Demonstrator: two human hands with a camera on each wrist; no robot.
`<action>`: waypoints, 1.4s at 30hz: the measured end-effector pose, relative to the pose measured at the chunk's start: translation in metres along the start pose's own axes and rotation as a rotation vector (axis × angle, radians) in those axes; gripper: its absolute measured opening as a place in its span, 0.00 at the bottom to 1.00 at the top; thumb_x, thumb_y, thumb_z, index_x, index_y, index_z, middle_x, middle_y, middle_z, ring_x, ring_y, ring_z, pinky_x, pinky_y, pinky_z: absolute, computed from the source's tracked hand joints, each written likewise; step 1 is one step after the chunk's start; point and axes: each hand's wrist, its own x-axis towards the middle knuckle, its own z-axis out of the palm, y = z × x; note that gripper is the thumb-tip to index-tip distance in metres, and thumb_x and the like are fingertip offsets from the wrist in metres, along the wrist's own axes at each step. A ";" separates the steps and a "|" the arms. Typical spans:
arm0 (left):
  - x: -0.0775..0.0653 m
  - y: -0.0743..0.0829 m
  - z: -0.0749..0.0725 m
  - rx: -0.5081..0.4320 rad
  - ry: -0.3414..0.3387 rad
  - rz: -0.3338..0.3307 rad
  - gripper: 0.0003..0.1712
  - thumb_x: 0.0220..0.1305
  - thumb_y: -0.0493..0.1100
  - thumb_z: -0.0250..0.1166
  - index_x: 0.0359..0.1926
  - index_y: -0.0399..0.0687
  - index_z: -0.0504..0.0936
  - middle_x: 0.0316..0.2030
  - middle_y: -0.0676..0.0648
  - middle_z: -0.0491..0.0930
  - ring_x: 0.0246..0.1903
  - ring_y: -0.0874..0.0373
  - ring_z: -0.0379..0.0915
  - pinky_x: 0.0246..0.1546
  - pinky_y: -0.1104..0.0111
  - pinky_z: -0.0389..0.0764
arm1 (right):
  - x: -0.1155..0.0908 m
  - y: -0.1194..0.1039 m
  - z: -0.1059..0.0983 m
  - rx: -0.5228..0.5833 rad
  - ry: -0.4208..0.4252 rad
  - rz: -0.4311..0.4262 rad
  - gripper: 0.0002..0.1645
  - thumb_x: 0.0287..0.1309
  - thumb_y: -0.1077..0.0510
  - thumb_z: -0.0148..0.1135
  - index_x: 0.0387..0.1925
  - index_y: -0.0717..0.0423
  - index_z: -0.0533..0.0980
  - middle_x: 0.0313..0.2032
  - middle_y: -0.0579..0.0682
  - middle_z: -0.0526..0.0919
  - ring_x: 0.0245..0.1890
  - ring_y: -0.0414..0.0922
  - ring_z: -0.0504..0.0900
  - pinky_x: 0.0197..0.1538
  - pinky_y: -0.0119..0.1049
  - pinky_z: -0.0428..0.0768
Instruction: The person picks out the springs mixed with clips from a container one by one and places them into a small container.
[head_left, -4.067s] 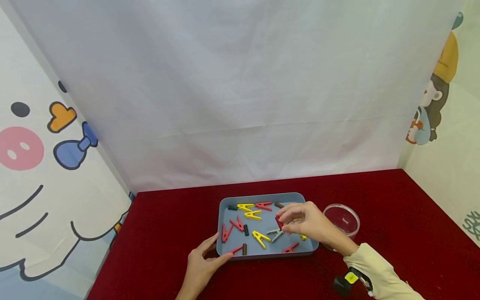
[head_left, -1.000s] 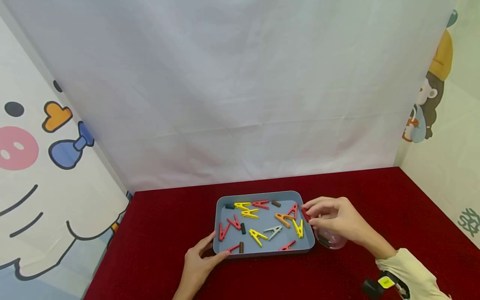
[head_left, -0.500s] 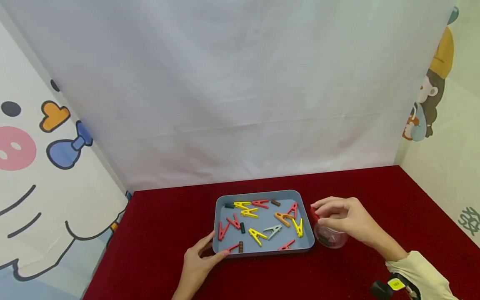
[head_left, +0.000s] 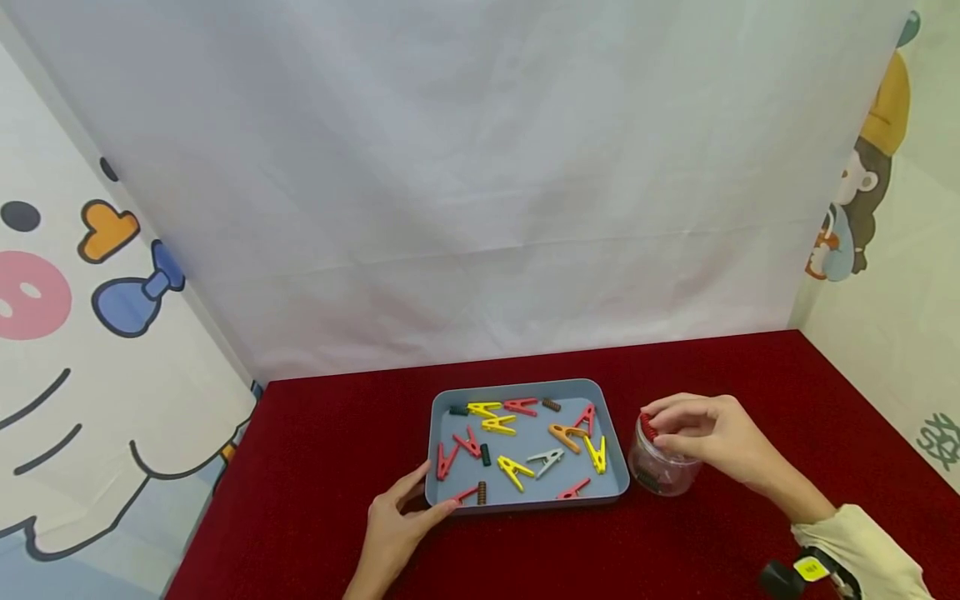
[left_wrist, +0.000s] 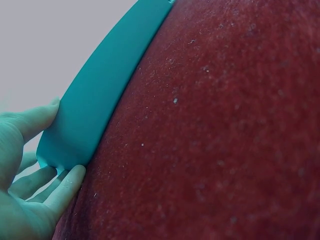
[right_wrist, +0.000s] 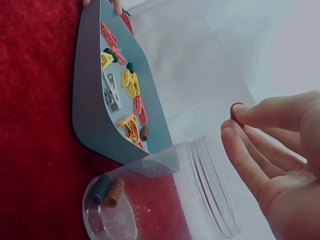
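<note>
My right hand point(head_left: 712, 432) pinches a small red coil spring point(head_left: 648, 427) between thumb and fingertips, right at the mouth of a clear plastic jar point(head_left: 678, 482). From the right wrist, only the spring's end shows between the fingers. A dark green spring point(right_wrist: 101, 189) and a brown spring point(right_wrist: 115, 193) lie at the jar's bottom. My left hand point(head_left: 400, 518) holds the front left corner of a blue-grey tray point(head_left: 540, 503), thumb at the rim. In the tray lie red, yellow, orange and grey clip pieces, such as the grey clip point(head_left: 547, 461), with dark green and brown springs among them.
The jar stands close beside the tray's right side. Dark red cloth point(head_left: 330, 467) covers the table. A white curtain point(head_left: 450, 208) hangs along the back edge, and printed cartoon panels stand at left and right.
My right hand has carried the red spring from over the tray rightward to the jar's mouth. An orange clip and others it covered now show. My left hand stays at the tray corner.
</note>
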 end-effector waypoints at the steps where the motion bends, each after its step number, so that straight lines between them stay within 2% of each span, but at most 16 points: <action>1: 0.000 0.000 0.000 0.000 0.002 -0.003 0.42 0.43 0.53 0.77 0.62 0.53 0.75 0.57 0.44 0.74 0.50 0.52 0.75 0.37 0.71 0.80 | 0.000 0.000 -0.001 0.002 0.000 0.002 0.08 0.53 0.62 0.68 0.37 0.58 0.83 0.48 0.58 0.80 0.44 0.39 0.80 0.38 0.34 0.82; 13: 0.002 -0.002 0.002 0.007 0.007 -0.001 0.42 0.42 0.52 0.78 0.62 0.53 0.75 0.57 0.46 0.74 0.49 0.53 0.75 0.37 0.71 0.80 | -0.002 0.007 -0.005 -0.054 0.022 0.020 0.08 0.53 0.62 0.69 0.37 0.55 0.84 0.47 0.55 0.82 0.45 0.36 0.78 0.39 0.33 0.81; 30: 0.001 -0.001 0.002 0.010 0.005 -0.007 0.42 0.42 0.52 0.78 0.62 0.53 0.75 0.57 0.46 0.74 0.49 0.52 0.75 0.37 0.71 0.80 | -0.002 0.019 -0.005 -0.166 0.079 0.012 0.08 0.51 0.64 0.70 0.36 0.57 0.84 0.44 0.55 0.83 0.41 0.33 0.79 0.37 0.31 0.81; 35: 0.001 -0.002 0.001 -0.007 0.005 -0.014 0.42 0.42 0.52 0.78 0.62 0.53 0.75 0.57 0.45 0.74 0.49 0.51 0.75 0.37 0.70 0.81 | 0.000 0.016 -0.003 -0.230 0.115 -0.001 0.09 0.49 0.66 0.71 0.35 0.56 0.83 0.41 0.52 0.83 0.39 0.36 0.80 0.36 0.29 0.80; 42: 0.001 -0.005 0.001 -0.017 0.002 -0.010 0.42 0.42 0.52 0.78 0.62 0.54 0.75 0.57 0.44 0.74 0.49 0.52 0.75 0.38 0.70 0.81 | 0.005 0.008 0.000 -0.248 0.122 -0.018 0.09 0.50 0.66 0.70 0.35 0.54 0.83 0.39 0.49 0.83 0.37 0.38 0.80 0.36 0.29 0.81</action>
